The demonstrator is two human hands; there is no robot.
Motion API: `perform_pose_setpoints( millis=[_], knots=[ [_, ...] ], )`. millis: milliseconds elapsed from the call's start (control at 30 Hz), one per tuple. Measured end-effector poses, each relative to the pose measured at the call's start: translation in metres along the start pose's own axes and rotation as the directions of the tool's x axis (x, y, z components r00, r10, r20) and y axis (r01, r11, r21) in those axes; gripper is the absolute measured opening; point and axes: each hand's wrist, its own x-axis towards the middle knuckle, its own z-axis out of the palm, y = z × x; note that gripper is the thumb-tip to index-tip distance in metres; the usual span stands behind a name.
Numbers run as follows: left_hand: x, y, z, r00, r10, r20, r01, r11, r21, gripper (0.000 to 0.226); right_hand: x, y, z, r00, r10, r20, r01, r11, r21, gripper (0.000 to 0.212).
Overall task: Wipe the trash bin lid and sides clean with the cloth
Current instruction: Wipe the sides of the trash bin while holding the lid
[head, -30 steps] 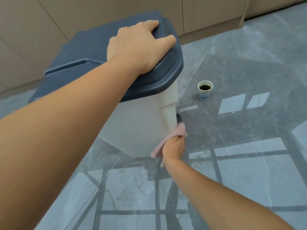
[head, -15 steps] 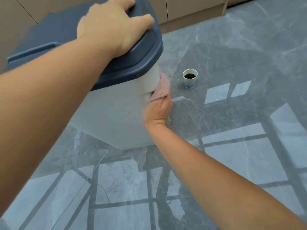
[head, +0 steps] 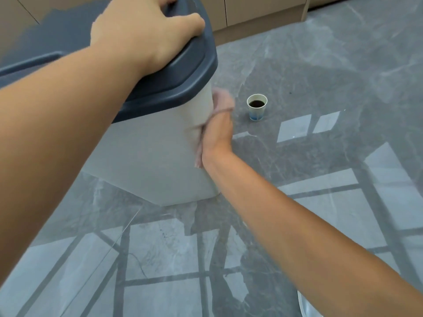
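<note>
A white trash bin (head: 148,156) with a dark blue lid (head: 187,72) stands tilted on the grey floor at the upper left. My left hand (head: 142,30) lies on top of the lid, its fingers curled over the far edge. My right hand (head: 215,136) presses a pink cloth (head: 223,99) flat against the bin's right side, just below the lid's rim. The cloth is blurred and partly hidden behind my hand and the bin's corner.
A small paper cup (head: 256,106) of dark liquid stands on the floor close to the right of the bin. Beige cabinet fronts (head: 263,8) run along the back. The glossy floor (head: 320,202) shows window reflections. A white curved edge (head: 302,305) shows at the bottom right.
My right hand has slid the cloth up the bin's right side from near its base to just under the lid. My left hand has stayed on the lid.
</note>
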Motion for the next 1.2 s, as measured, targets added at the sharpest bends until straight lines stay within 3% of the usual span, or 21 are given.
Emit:
perform_pose_setpoints(
  millis=[67,167,233,300,367,500,567,667,733,833,900,1000,1067,1200],
  knots=[
    [-0.001,-0.002,0.001,1.0,-0.005,-0.004,0.005,1.0,-0.019,0.049,-0.009,-0.028,0.015,0.973,-0.225,0.043,0.221,0.972,0.077,0.042],
    [-0.001,0.0,0.001,1.0,-0.004,0.004,0.004,1.0,0.03,0.053,-0.026,-0.013,0.02,0.94,-0.338,-0.047,0.341,0.932,0.119,0.042],
    [0.001,0.003,-0.001,1.0,-0.014,0.015,0.013,0.998,0.068,0.063,-0.026,0.011,0.009,0.969,-0.23,-0.093,0.238,0.967,0.092,0.041],
    [0.002,0.004,-0.002,0.999,-0.026,0.036,0.023,0.996,0.086,0.067,-0.019,0.035,-0.007,0.989,-0.016,-0.145,0.006,0.997,-0.071,0.04],
    [0.002,0.004,-0.004,0.997,-0.047,0.054,0.043,0.996,0.081,0.067,-0.012,0.055,-0.024,0.959,0.197,-0.203,-0.228,0.963,-0.142,0.039],
    [0.002,0.006,-0.004,0.997,-0.056,0.052,0.053,0.996,0.068,0.068,-0.009,0.045,-0.023,0.911,0.355,-0.211,-0.377,0.923,-0.073,0.055],
    [0.002,0.005,-0.003,0.997,-0.061,0.053,0.058,0.996,0.062,0.068,-0.014,0.015,-0.006,0.948,0.263,-0.178,-0.288,0.948,-0.137,0.053],
    [0.002,0.004,-0.002,0.999,-0.04,0.033,0.038,0.997,0.065,0.068,-0.032,-0.028,0.019,0.997,-0.022,-0.079,0.012,0.992,-0.129,0.054],
    [0.002,0.005,-0.002,0.999,-0.024,0.022,0.022,0.998,0.061,0.066,-0.04,-0.04,0.023,0.982,-0.18,-0.048,0.178,0.982,-0.059,0.065],
    [0.001,0.003,-0.001,1.0,-0.029,0.01,0.029,0.998,0.049,0.066,-0.045,-0.043,0.025,0.962,-0.272,-0.012,0.272,0.962,-0.005,0.077],
    [0.002,0.002,0.0,1.0,-0.023,-0.006,0.023,0.999,0.042,0.066,-0.05,-0.031,0.027,0.919,-0.391,-0.052,0.391,0.92,-0.007,0.08],
    [0.002,0.002,0.001,1.0,-0.001,-0.021,0.002,0.999,0.047,0.064,-0.058,0.006,0.022,0.75,-0.658,-0.067,0.623,0.737,-0.263,0.076],
    [0.001,0.002,0.0,1.0,0.003,-0.002,-0.003,0.999,0.046,0.064,-0.068,0.044,0.01,0.736,-0.677,-0.005,0.612,0.669,-0.423,0.073],
    [0.004,0.003,-0.002,0.999,-0.011,0.032,0.009,0.999,0.053,0.066,-0.092,0.097,-0.004,0.882,-0.429,0.194,0.437,0.592,-0.678,0.093]
  ],
)
